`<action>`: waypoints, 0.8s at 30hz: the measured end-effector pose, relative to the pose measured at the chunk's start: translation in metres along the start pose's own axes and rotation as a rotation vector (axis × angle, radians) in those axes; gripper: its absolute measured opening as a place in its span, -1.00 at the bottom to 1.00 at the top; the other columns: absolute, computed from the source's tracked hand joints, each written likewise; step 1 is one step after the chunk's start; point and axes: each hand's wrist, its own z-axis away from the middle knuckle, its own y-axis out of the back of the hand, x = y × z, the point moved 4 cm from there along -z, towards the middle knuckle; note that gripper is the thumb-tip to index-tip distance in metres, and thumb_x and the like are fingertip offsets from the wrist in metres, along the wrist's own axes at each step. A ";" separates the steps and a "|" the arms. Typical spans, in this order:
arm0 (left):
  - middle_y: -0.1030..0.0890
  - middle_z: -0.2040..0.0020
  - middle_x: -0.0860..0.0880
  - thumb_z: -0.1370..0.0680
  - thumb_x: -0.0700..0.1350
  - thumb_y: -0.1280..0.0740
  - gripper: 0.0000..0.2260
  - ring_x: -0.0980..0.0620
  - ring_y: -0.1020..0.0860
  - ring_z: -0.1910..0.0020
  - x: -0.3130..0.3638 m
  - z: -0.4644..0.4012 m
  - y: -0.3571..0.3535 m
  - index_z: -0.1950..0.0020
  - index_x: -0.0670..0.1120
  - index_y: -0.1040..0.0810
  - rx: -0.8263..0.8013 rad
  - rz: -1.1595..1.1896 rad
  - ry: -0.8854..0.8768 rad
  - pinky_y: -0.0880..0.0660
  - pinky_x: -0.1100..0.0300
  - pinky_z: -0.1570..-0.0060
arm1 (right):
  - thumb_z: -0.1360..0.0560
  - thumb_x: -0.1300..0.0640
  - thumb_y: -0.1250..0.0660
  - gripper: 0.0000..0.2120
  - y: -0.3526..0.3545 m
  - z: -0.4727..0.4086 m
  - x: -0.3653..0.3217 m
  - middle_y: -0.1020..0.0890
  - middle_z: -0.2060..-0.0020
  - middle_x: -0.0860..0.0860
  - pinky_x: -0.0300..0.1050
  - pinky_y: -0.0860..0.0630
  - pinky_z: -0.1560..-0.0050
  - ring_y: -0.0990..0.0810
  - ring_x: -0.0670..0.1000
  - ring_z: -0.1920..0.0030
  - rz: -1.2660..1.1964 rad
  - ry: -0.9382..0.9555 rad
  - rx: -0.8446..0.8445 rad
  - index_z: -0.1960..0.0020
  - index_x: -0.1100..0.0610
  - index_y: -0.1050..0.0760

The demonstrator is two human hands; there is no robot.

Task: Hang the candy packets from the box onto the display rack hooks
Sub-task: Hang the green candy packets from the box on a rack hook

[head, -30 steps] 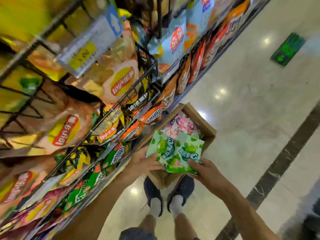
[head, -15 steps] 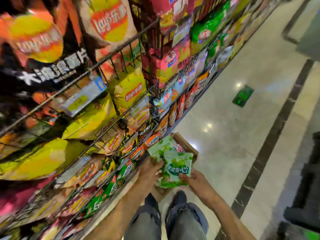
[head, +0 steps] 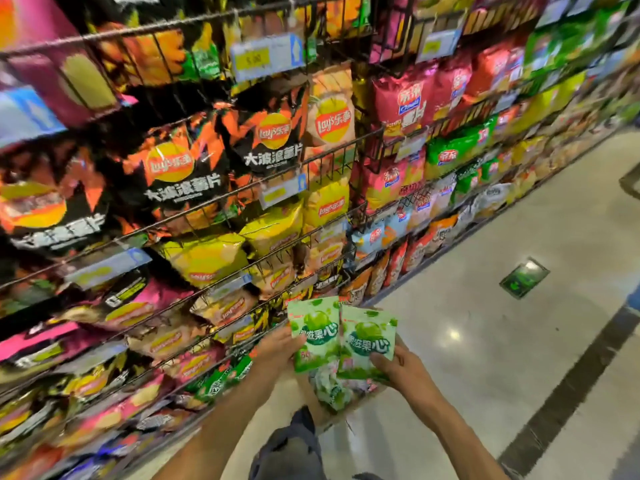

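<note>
A wire rack point(head: 194, 216) of snack bags fills the left and upper part of the view, its tiers packed with crisp bags point(head: 204, 258) and hung with price tags point(head: 266, 57). A pale polished floor point(head: 502, 341) runs off to the right, with a green sticker point(head: 524, 278) set on it. No free hook can be made out among the bags; the picture is blurred there.

Low in the middle, the box point(head: 341, 393) is partly seen below the hands, with more green packets inside it; its walls are mostly hidden.

Two green packets point(head: 341, 336) are held up side by side above the box, just clear of the rack's lower tier. The left packet is pinched at its lower left edge by the left hand point(head: 277, 349), thumb over its face. The right packet is gripped at its lower right corner by the right hand point(head: 401, 370), fingers curled round the edge.

The step in hand is judged to be the lift: packets are taken out of the box and not yet hung. For the next move a hook must be found, which may lie outside this view. One packet would then have to be turned so that its top edge leads, its hang hole lined up with the hook's tip and slid on. Whether hang holes are present cannot be told. Both packets are thin and limp, so a hold nearer the top is likely to be needed.
</note>
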 end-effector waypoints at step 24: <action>-0.74 -0.08 -0.07 -0.55 -0.06 -0.49 -0.65 -0.07 -0.71 -0.06 -0.155 0.360 0.193 -0.29 -0.13 -0.61 0.692 0.376 -0.185 -0.62 -0.09 -0.17 | -0.53 -0.01 -0.48 -0.75 -0.269 0.133 0.026 -0.74 -0.08 -0.12 -0.03 -0.54 -0.32 -0.69 -0.06 -0.16 0.585 0.132 -0.731 -0.17 0.04 -0.64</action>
